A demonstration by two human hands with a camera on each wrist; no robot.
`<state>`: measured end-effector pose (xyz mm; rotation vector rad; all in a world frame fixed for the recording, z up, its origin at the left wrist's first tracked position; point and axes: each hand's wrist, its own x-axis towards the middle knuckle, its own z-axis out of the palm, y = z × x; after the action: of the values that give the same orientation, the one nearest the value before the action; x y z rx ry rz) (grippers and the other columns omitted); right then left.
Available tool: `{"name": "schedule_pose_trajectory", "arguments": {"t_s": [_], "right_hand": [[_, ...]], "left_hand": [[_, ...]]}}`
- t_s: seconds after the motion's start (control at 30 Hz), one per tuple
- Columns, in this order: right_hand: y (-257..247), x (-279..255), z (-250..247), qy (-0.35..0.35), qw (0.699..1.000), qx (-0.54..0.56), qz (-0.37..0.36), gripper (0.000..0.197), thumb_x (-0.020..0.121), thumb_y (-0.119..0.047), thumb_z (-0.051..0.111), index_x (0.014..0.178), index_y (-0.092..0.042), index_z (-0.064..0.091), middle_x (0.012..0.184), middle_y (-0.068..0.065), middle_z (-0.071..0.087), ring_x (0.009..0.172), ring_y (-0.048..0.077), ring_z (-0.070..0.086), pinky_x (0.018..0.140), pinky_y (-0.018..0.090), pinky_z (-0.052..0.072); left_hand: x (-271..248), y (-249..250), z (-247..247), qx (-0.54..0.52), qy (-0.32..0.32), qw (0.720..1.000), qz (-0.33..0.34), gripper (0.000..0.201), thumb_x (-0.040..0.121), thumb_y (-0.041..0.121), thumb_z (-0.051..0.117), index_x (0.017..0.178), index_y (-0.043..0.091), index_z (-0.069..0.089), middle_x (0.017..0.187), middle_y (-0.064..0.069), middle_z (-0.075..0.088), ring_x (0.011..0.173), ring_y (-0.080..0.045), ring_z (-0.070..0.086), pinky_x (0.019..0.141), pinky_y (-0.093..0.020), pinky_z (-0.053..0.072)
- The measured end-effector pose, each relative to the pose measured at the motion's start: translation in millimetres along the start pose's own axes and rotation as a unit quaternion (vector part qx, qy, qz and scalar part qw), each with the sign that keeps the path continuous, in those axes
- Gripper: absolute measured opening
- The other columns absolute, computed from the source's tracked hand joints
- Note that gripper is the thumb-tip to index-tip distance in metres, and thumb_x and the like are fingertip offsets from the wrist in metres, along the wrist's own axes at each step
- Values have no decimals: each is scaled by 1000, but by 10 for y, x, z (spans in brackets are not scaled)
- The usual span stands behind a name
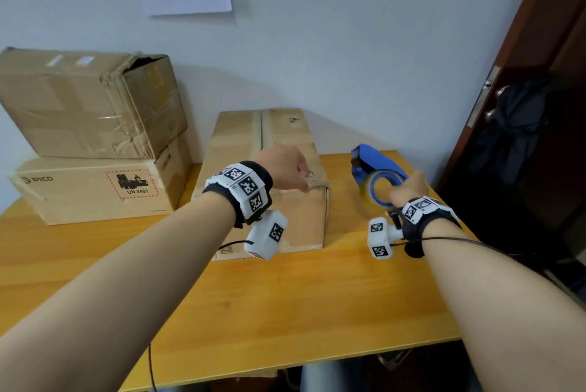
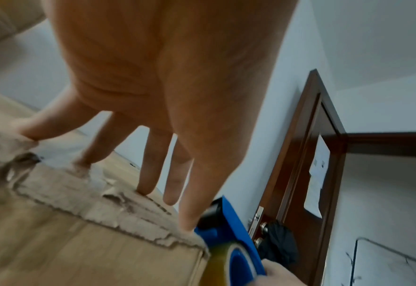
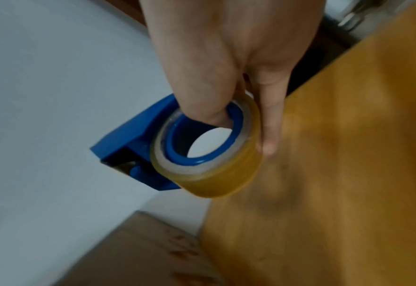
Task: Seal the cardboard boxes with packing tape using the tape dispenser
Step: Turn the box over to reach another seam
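Sitting shut on the yellow wooden table (image 1: 285, 312): plain brown cardboard box (image 1: 253, 144), top flaps closed along a centre seam, contents hidden. Landmark for everything below.

Left of that box, well apart: long flat cardboard carton with a red hazard label (image 1: 95, 191), closed, with a crumpled, tape-wrapped brown carton (image 1: 85, 103) stacked on top, its right end flap gaping a little. Contents of both not visible.

Left hand (image 1: 282, 166) is over the box's near right corner, palm down, fingers (image 2: 150, 164) straight and spread, tips touching the torn top edge. Holds nothing.

Right hand (image 1: 409, 188) is just right of the box, above the table. It grips the blue plastic tape dispenser (image 1: 374, 163): thumb hooked inside the blue core, fingers (image 3: 270, 120) lying along the outside of the yellowish clear tape roll (image 3: 216, 174). Dispenser's cutter end points away from the person, toward the white wall (image 1: 348, 42). Not touching the box.
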<state>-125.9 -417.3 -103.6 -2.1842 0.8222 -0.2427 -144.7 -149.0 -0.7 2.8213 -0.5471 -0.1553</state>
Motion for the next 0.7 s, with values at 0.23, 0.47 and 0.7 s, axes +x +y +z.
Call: {"name": "schedule_pose_trajectory", "arguments": {"t_s": [0.23,0.47,0.7], "right_hand": [[-826,-367,-189,46,981,130,-134,38,92,-3,59,125,-12,43,104,6,55,84,26,56,72,32,43],[-1224,-688,-98,25,950,168,-263,33,90,-3,60,118,-17,49,101,-1,57,86,21,58,73,30,46],[-1325,-840,-13,16,937,166,-306,33,90,-1,60,118,-18,53,106,-1,59,89,20,60,73,29,49]], "left_hand": [[-63,-132,-267,-327,104,935,-84,16,92,32,69,101,20,76,108,7,72,93,-12,66,71,-30,53],[-264,-198,-481,-643,67,755,-108,22,97,36,62,106,19,71,98,8,76,101,-21,72,87,-40,58],[-389,-263,-574,-655,53,742,-136,35,99,50,53,99,20,70,94,7,75,93,-19,72,78,-33,52]]}}
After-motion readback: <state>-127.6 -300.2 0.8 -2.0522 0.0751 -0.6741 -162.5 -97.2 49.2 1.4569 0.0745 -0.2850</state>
